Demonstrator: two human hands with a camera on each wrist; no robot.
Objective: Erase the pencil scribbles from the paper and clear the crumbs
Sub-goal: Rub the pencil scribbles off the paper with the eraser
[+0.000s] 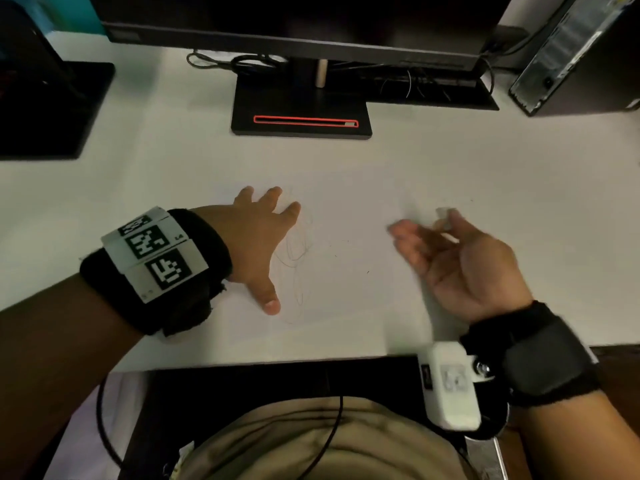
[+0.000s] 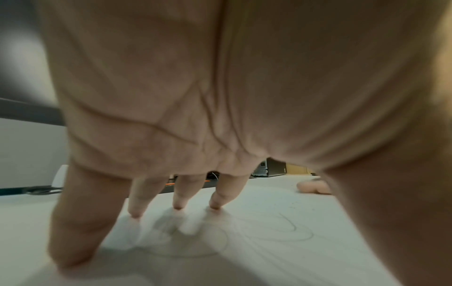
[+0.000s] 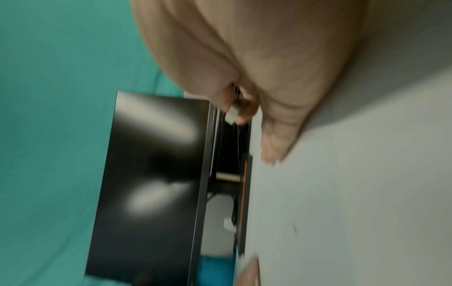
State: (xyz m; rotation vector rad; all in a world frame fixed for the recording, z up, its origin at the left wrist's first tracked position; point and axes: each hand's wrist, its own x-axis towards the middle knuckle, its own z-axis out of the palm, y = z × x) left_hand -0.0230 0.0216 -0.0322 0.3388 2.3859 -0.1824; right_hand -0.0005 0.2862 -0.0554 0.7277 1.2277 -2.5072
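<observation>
Beside left hand (image 1: 258, 237): pencil scribbles (image 1: 298, 258)

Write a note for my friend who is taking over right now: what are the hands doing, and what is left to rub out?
Left hand: flat, fingers spread, pressing the paper to the desk.
Right hand: lifted, palm turned up, pinching the small white eraser at its fingertips.
Scribbles: faint loops beside the left hand, not yet erased.
Crumbs: a few dark specks lie mid-sheet.
Left to do: rub out the loops, then sweep the crumbs away.
</observation>
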